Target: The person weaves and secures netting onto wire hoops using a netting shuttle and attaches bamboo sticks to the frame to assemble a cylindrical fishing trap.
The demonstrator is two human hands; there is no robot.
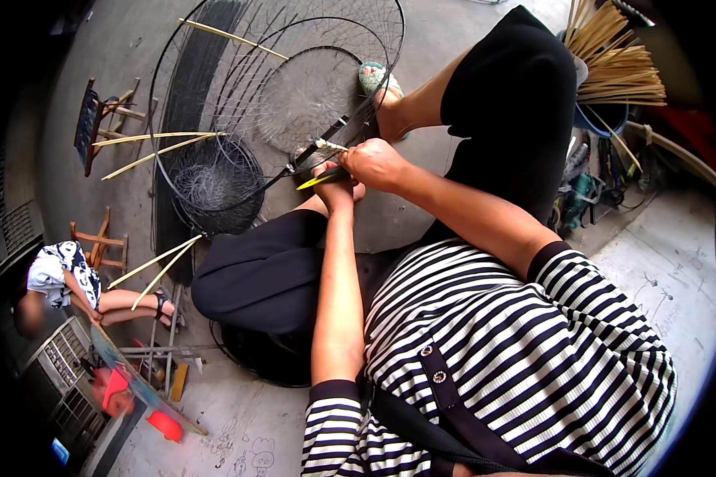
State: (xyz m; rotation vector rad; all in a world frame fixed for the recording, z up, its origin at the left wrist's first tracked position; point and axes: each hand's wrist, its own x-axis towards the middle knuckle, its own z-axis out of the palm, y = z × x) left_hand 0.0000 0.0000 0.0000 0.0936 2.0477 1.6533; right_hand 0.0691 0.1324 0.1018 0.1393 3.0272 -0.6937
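Note:
A large net cage with black hoops [400,48] lies in front of me, its thin dark mesh gathered into a narrower bundle [215,181] at the left. Both of my hands are at the cage's near rim, by a dark bar [318,145]. My left hand [336,189] is closed, with a slim yellow-and-black pointed tool [317,180] lying across it; the palm side is hidden. Close beside it, my right hand [378,164] has its fingers pinched on a pale strip [331,145] that meets the bar.
Split bamboo sticks [620,67] fill a blue bucket [601,119] at the upper right, with tools [577,195] below it. Loose bamboo strips [163,266] jut from the cage. Small wooden stools [99,242] stand at the left, near a seated person [64,270] and a board [135,378].

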